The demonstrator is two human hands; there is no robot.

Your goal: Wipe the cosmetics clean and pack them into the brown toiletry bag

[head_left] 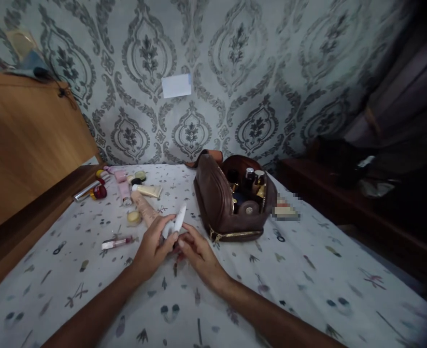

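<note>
My left hand (154,247) is closed around a slim white item (179,217), which stands tilted up between my hands. It looks like a flat tube, but its kind is not clear. A second pale surface shows behind the left fingers. My right hand (202,256) has its fingers curled at the lower right of this white item, with the fingertips touching it. The item's bottom end is hidden by my fingers. Just beyond my left hand lies a long peach tube (144,208). To the right of my hands stands an unzipped brown cosmetic bag (213,198), with several bottles (249,178) inside.
On the patterned sheet (126,314) at left lie a lip gloss (116,242), a small yellow jar (134,218), a cream tube (147,190), a pink bottle (124,192) and a red-capped container (98,192). A wooden panel (28,130) borders the left; the patterned wall (192,43) rises behind.
</note>
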